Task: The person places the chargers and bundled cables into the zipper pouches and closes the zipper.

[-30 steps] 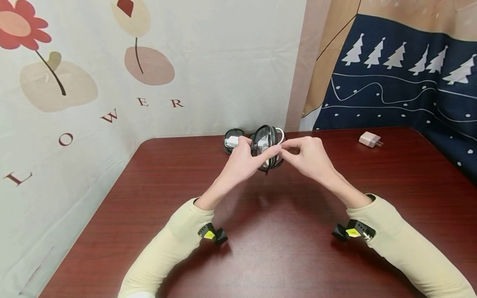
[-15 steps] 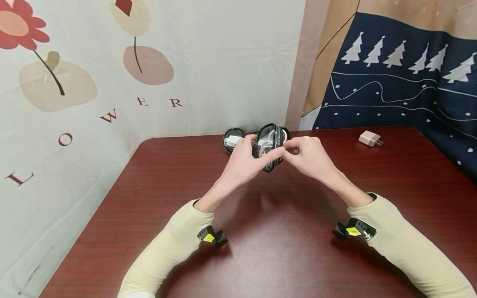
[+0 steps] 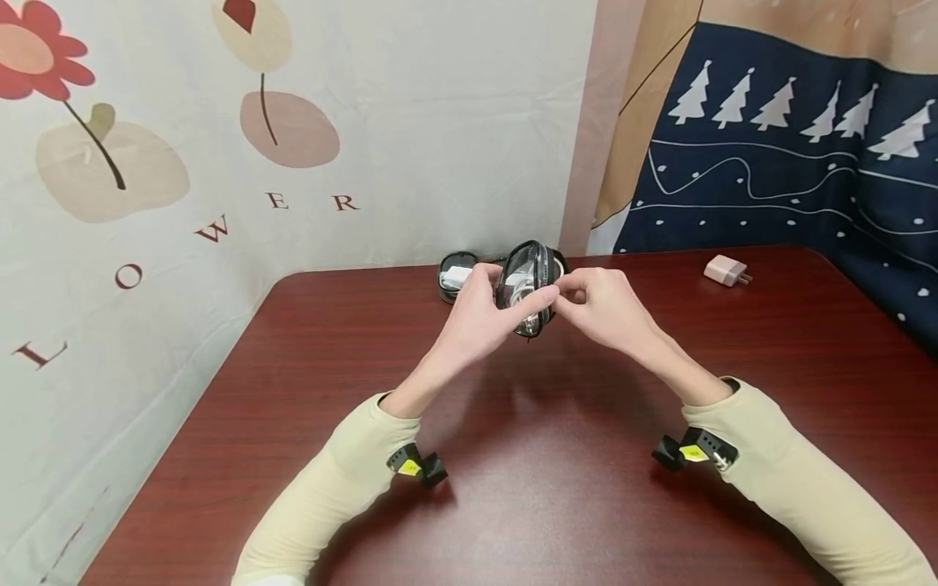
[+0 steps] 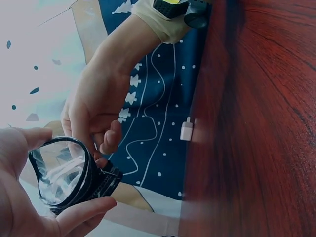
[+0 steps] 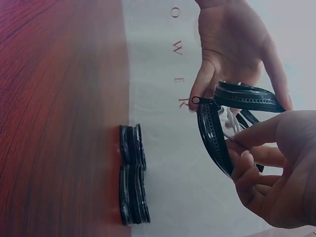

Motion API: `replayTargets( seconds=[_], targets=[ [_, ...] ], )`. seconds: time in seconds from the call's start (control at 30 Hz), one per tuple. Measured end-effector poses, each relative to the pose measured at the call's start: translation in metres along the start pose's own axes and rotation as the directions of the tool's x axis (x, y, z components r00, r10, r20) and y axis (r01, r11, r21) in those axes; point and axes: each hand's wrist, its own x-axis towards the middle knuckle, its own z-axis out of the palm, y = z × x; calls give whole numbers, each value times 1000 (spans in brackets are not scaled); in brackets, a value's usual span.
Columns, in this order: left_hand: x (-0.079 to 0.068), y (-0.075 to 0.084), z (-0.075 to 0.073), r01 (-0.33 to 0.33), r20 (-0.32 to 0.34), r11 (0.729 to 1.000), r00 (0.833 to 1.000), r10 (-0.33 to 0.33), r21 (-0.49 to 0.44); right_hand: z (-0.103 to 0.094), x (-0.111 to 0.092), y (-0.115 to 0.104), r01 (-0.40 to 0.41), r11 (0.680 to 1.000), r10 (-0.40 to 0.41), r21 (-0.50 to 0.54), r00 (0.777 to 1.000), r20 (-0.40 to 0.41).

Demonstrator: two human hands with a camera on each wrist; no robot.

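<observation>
A round clear pouch with black zipped trim (image 3: 523, 277) is held above the back of the table. My left hand (image 3: 476, 317) grips it, thumb on the near side and fingers around the far side. In the right wrist view its zip stands undone, with the small puller (image 5: 196, 100) at one end. Inside lies a coiled white cable (image 5: 228, 123), which also shows through the clear wall in the left wrist view. My right hand (image 3: 607, 309) has its fingers curled into the opening and pinches the cable, the fingertips partly hidden by the rim.
Behind my left hand, a similar black-trimmed pouch (image 3: 447, 286) with a white item inside rests at the table's back edge. Another black-trimmed pouch (image 5: 133, 195) is beside it. A white plug charger (image 3: 725, 270) lies at the back right. Printed cloth (image 3: 454, 163) hangs behind the table.
The white cable loop that stood out at the pouch's right side has gone further in. The pouch has turned slightly and shifted a little right; both hands stay close to it.
</observation>
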Motion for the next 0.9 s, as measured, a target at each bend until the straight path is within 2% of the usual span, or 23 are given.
replayTargets(
  seconds=[0.1, 0.27, 0.33, 0.47, 0.57, 0.77, 0.9],
  targets=[
    [-1, -1, 0, 36, 16, 996, 999, -35, -79, 0, 1, 0, 19, 1000, -19, 9, 1000, 1],
    [0, -2, -3, 51, 37, 994, 998, -48, -92, 1, 2, -1, 32, 999, -31, 26, 999, -27],
    [0, -2, -4, 68, 61, 990, 996, -61, -127, 1, 1, -1, 28, 999, -26, 34, 998, -53],
    [3, -1, -6, 128, 164, 952, 983, -84, -278, 3, -1, -1, 31, 999, -25, 41, 992, -125],
    [5, -1, -6, 161, 239, 919, 968, -76, -360, 4, -2, -2, 57, 998, -49, 37, 982, -181],
    [10, 0, -8, 193, 331, 877, 943, -41, -441, 4, -4, -4, 105, 993, -90, 56, 971, -221],
    [11, 0, -11, 235, 352, 874, 933, -79, -426, 2, -2, -3, 121, 991, -106, 62, 973, -205]
  ],
)
